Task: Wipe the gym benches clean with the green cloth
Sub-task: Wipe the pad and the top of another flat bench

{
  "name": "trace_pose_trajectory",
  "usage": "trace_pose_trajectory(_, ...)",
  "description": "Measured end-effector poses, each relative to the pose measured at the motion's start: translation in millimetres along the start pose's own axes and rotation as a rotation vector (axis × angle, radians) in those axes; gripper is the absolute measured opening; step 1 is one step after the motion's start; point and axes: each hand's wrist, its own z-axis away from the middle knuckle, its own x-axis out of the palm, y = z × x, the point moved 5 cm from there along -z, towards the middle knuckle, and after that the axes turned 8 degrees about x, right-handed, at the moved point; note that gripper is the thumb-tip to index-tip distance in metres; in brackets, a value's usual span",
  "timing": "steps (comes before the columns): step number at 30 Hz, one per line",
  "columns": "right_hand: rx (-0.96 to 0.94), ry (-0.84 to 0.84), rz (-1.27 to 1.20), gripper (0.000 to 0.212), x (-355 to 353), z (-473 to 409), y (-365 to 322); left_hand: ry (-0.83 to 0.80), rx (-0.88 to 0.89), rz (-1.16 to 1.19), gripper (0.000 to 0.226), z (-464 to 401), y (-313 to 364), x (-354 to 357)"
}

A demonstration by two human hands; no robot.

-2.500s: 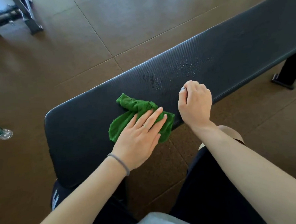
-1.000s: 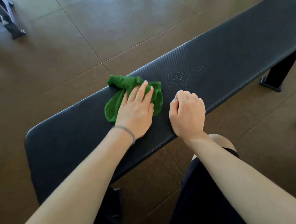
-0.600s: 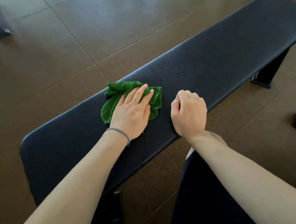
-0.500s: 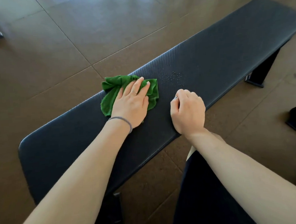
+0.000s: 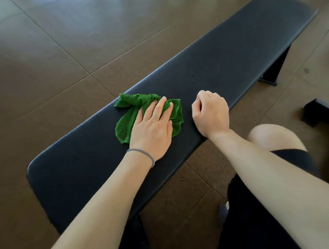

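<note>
My left hand (image 5: 152,127) presses flat, fingers straight, on green cloth (image 5: 129,114) on bench surface (image 5: 232,50); right hand (image 5: 210,113) at 3 o'clock, fisted, holding nothing.

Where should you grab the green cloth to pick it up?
Probably the bunched, raised fold at the far left end of the green cloth, coming from above with fingers pinching it. The rest lies flat on the bench under the left hand, so there is little to grip there.
</note>
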Motion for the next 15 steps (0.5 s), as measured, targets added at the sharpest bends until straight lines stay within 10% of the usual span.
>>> trace_pose_trajectory(15,-0.028,-0.079,-0.025,0.026,-0.6,-2.3,3.1,0.005,-0.192,-0.003,0.053,-95.9,-19.9,-3.1)
